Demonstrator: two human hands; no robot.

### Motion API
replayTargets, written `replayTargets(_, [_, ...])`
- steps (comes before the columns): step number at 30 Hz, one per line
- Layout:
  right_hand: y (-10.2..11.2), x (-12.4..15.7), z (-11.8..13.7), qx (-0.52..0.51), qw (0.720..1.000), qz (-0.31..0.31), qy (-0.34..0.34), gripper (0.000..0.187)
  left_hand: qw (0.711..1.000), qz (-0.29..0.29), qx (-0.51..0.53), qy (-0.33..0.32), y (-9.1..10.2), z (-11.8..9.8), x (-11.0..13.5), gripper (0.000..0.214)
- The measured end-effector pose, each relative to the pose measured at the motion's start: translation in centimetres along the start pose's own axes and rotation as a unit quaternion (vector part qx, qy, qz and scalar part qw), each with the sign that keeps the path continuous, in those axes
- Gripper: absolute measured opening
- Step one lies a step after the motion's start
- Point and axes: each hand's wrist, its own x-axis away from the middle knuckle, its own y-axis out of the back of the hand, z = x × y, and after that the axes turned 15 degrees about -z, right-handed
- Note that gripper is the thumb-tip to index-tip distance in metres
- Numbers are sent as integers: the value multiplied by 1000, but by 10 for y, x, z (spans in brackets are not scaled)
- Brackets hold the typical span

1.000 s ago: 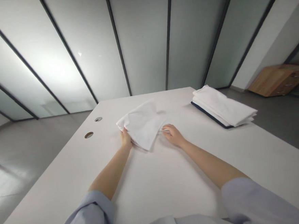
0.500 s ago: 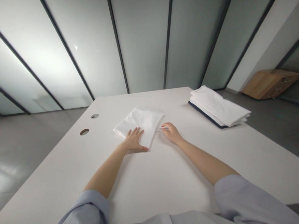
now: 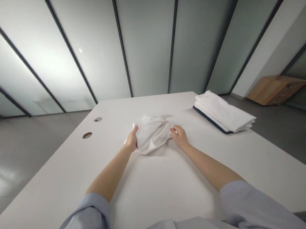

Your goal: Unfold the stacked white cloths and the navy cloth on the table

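Note:
Between my hands a thin white, partly see-through plastic bag (image 3: 153,133) is held up a little off the table, creased and blurred by motion. My left hand (image 3: 132,139) grips its left side, thumb on top and the other fingers hidden behind. Closed in a pinch, my right hand (image 3: 179,135) has hold of the bag's right edge. What lies inside the bag, if anything, cannot be made out.
A white table (image 3: 160,190) spreads beneath my arms, with two round holes at its left. A stack of folded white cloths (image 3: 223,111) sits on a dark flat item (image 3: 212,122) at the right edge. A wooden cabinet (image 3: 275,89) stands beyond.
The bag lay flat under my spread left hand. Now my left hand has closed on its side, my right hand pinches the other edge, and the bag is lifted and crumpled.

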Motion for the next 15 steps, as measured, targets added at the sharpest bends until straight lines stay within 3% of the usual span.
replayTargets(2, [1,1,3,-1,999,17,39,33,983,-31,155,91,7,-12,-6,51])
replayTargets(3, [1,2,5,-1,998,36,58,31,971,-56,206,107,12,-17,-11,51])
replayTargets(5, [1,5,9,12,990,100,94,32,963,-140,221,65,24,-25,-24,52])
replayTargets(7, [-2,9,14,56,971,199,117,41,953,-271,133,-6,41,-29,-37,53])
replayTargets(9, [-5,13,19,119,941,294,120,50,913,-403,7,-68,59,-26,-45,49])
replayTargets(11, [-8,15,24,171,918,341,111,56,871,-473,-61,-114,73,-20,-45,56])
replayTargets(13, [-9,14,29,208,912,341,97,59,849,-473,-137,-191,76,-12,-38,65])
replayTargets(15, [-7,11,33,241,912,322,77,60,836,-383,-278,-276,65,-3,-27,53])
